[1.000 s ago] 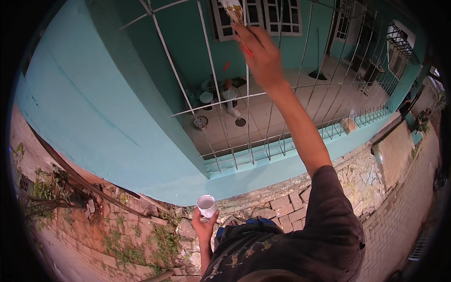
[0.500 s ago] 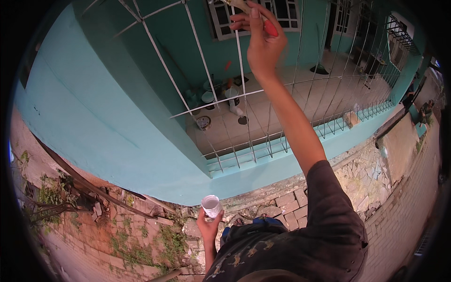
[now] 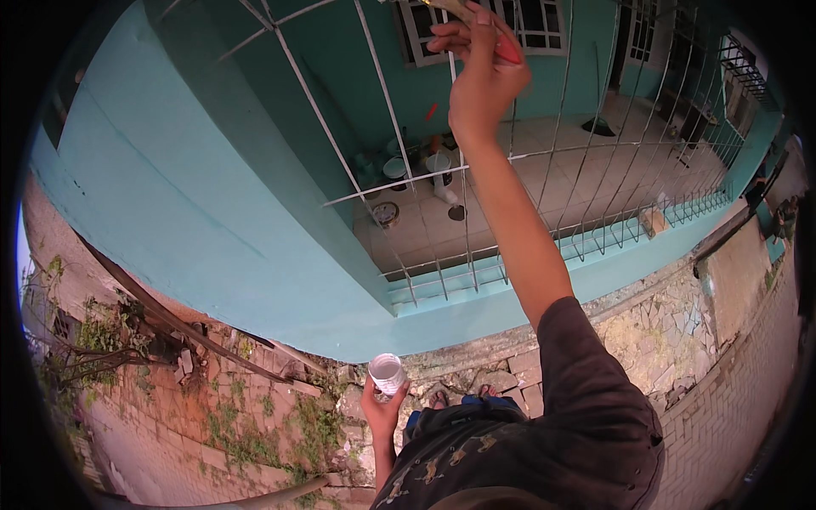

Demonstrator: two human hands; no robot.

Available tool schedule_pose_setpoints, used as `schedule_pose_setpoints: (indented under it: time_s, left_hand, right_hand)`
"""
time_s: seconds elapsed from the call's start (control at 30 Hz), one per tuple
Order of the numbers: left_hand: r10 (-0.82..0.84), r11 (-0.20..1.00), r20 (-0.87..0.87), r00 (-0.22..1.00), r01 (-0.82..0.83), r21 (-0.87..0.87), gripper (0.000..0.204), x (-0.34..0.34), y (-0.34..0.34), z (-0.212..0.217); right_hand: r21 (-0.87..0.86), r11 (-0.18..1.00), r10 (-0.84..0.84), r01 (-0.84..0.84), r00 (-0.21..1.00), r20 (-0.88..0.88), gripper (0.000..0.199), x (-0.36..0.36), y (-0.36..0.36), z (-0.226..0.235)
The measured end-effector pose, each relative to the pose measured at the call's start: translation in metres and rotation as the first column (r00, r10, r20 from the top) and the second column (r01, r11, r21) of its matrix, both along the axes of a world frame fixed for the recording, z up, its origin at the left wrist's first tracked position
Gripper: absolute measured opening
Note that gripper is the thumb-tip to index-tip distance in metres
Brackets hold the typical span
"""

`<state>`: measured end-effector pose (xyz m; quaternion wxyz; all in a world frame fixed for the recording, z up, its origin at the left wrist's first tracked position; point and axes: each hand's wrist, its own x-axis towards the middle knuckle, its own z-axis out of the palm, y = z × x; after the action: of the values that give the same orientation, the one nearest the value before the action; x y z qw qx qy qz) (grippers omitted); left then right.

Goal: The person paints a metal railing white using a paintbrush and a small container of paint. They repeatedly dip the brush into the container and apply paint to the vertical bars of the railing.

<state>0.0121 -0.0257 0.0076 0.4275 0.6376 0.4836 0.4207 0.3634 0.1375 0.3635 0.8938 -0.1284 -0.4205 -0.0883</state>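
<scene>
the turquoise wall [image 3: 195, 212] fills the left of the view as one broad painted face, smooth and evenly coloured, curving down to a strip of rough stone and brick paving at its foot. beside it stands one white metal grille [image 3: 510, 170] of thin bars, upright ones crossed by a few horizontal rails, set on a low turquoise ledge; behind the bars lies a pale tiled porch. the right hand [image 3: 478, 72] is raised high against the grille, fingers curled tight around one paintbrush [image 3: 501, 42] with a red handle; its pale head points up-left toward the top edge, and whether the bristles touch a bar cannot be told. the left hand [image 3: 381, 412] is held low, close to the body, closed around one small cup [image 3: 387, 372] held upright with its open mouth up, pale inside. on the porch floor, behind the bars and well apart from both hands, stand about three or four paint containers [image 3: 416, 170] in a loose group, one of them a white bucket, with one round lid lying flat near them. two feet in sandals [image 3: 463, 396] show on the paving below the cup.
</scene>
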Motion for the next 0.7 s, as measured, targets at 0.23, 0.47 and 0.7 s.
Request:
schedule_pose_setpoints:
  time_s: [0.23, 0.47, 0.7]
  left_hand:
    - [0.012, 1.0, -0.019, 1.0, -0.012, -0.007, 0.05, -0.001, -0.001, 0.007]
    - [-0.003, 1.0, -0.028, 1.0, 0.003, 0.005, 0.05, -0.003, 0.004, -0.003]
    - [0.002, 1.0, -0.05, 0.999, -0.002, -0.002, 0.05, -0.002, 0.004, 0.004]
  right_hand:
    - [-0.054, 0.999, -0.006, 0.002, 0.998, -0.069, 0.029, 0.011, -0.007, -0.012]
    - [-0.034, 0.999, 0.0, -0.003, 0.996, -0.091, 0.029, 0.018, 0.008, -0.004]
    - [-0.017, 1.0, -0.008, 0.007, 1.0, -0.017, 0.031, 0.007, -0.006, -0.005]
